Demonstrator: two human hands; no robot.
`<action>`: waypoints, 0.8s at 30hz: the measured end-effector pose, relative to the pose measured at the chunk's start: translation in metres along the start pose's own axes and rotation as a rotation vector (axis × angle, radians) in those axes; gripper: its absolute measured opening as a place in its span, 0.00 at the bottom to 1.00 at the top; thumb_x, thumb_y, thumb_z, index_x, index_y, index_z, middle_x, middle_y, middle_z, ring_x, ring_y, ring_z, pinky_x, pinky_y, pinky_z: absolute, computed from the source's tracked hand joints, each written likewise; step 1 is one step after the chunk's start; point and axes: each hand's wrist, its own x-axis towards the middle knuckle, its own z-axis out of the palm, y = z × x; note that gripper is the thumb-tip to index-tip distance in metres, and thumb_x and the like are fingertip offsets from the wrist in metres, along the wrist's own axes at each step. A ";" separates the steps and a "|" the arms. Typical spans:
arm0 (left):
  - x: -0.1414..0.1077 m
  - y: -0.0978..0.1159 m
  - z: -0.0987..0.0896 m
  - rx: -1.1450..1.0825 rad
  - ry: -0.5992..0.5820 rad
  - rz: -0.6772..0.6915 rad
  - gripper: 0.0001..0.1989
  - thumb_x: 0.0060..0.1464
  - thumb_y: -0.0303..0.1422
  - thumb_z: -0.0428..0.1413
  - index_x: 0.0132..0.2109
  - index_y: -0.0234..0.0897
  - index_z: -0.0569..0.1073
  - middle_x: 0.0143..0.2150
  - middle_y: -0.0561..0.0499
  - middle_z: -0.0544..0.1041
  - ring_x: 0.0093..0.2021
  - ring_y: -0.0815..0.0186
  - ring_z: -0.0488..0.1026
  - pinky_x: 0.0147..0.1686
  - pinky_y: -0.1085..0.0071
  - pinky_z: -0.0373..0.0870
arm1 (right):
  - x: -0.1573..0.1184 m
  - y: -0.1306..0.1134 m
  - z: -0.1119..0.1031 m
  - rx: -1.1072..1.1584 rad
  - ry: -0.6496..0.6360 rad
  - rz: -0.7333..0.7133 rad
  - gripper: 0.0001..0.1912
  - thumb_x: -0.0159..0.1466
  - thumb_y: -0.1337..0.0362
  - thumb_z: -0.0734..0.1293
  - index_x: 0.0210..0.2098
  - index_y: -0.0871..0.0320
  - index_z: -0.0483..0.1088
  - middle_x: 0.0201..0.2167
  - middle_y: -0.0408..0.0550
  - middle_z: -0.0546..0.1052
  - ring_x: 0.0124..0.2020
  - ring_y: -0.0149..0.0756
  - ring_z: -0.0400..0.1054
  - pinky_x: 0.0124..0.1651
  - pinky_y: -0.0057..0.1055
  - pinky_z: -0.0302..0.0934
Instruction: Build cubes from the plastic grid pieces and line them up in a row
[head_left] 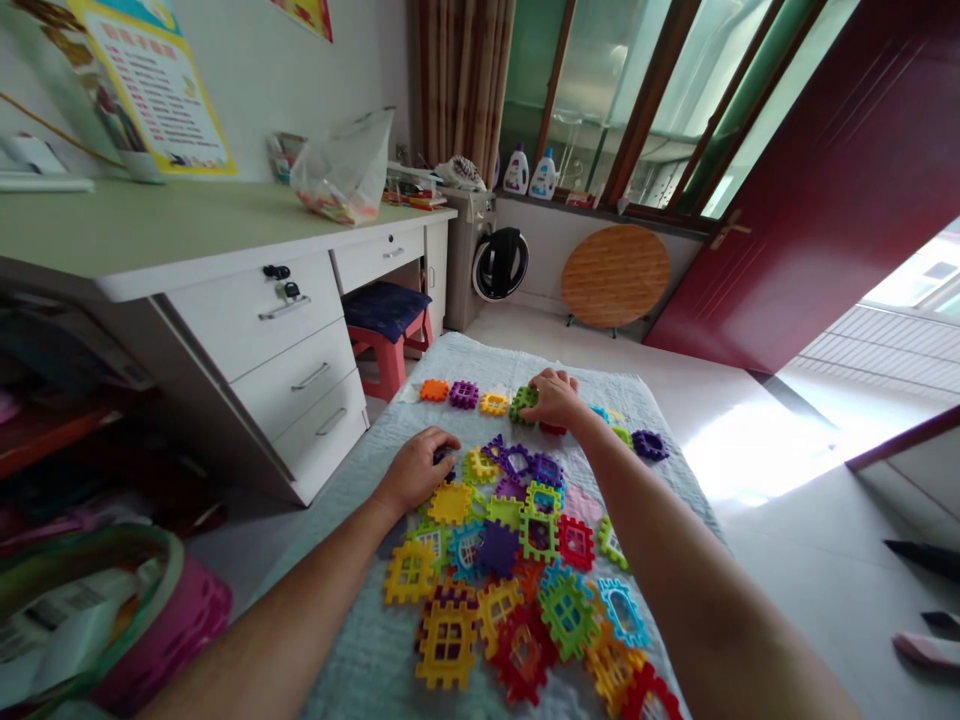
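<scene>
My left hand (417, 468) is curled at the left of a pile of plastic interlocking tiles, its fingers around a dark purple interlocking tile (445, 460) that they partly hide. Farther out, my right hand (556, 398) has thumb and fingers closed at a green interlocking tile (523, 404) in a row near the far edge. Beneath that hand a red tile (553, 429) shows in part. The row also has an orange tile (434, 390), a purple tile (463, 395) and a yellow tile (493, 404). Nearer me, the pile overlaps, with a solid purple tile (498, 548) in it.
The tiles lie on a surface covered with a light blue cloth (352, 590). A white desk (277, 240) with drawers stands left, a red stool (388, 350) beside it. A pink bin (180, 610) is at lower left. A round wooden tabletop (616, 275) leans against the far wall.
</scene>
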 end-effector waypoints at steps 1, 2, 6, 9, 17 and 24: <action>0.000 0.000 0.000 0.000 0.000 -0.001 0.09 0.51 0.31 0.52 0.38 0.37 0.74 0.39 0.48 0.75 0.42 0.61 0.72 0.46 0.65 0.68 | 0.003 0.001 0.002 -0.007 -0.010 -0.002 0.26 0.47 0.50 0.71 0.42 0.57 0.72 0.45 0.54 0.68 0.48 0.49 0.57 0.50 0.42 0.52; 0.000 0.000 0.000 0.002 0.001 0.000 0.09 0.51 0.31 0.52 0.38 0.37 0.74 0.39 0.48 0.75 0.42 0.61 0.72 0.46 0.65 0.68 | 0.005 0.002 0.003 -0.013 -0.020 -0.005 0.26 0.47 0.50 0.71 0.42 0.57 0.72 0.45 0.54 0.68 0.48 0.49 0.58 0.50 0.42 0.52; 0.000 0.001 -0.001 0.009 0.002 0.008 0.08 0.51 0.31 0.52 0.38 0.38 0.74 0.39 0.48 0.75 0.42 0.61 0.72 0.46 0.65 0.68 | 0.010 0.005 0.009 -0.028 -0.044 -0.027 0.26 0.47 0.50 0.72 0.42 0.57 0.73 0.45 0.55 0.69 0.48 0.50 0.58 0.50 0.41 0.53; 0.000 0.000 0.000 0.012 0.001 0.009 0.08 0.51 0.31 0.52 0.38 0.38 0.74 0.40 0.49 0.75 0.42 0.61 0.72 0.47 0.65 0.68 | 0.011 0.006 0.013 -0.034 -0.057 -0.042 0.27 0.46 0.49 0.73 0.41 0.57 0.74 0.44 0.55 0.69 0.48 0.50 0.59 0.51 0.42 0.53; 0.000 0.001 0.000 0.012 -0.004 -0.003 0.08 0.52 0.33 0.52 0.38 0.38 0.74 0.39 0.49 0.75 0.42 0.61 0.72 0.47 0.64 0.68 | -0.004 0.004 0.000 -0.012 0.035 -0.023 0.34 0.47 0.46 0.71 0.49 0.56 0.70 0.50 0.56 0.67 0.51 0.54 0.56 0.53 0.49 0.49; -0.001 -0.002 0.001 0.011 0.001 0.002 0.08 0.51 0.32 0.52 0.38 0.38 0.74 0.40 0.49 0.74 0.42 0.62 0.72 0.46 0.66 0.69 | -0.082 0.038 -0.029 0.158 0.215 0.025 0.25 0.55 0.52 0.67 0.51 0.53 0.69 0.52 0.53 0.67 0.53 0.53 0.57 0.52 0.48 0.53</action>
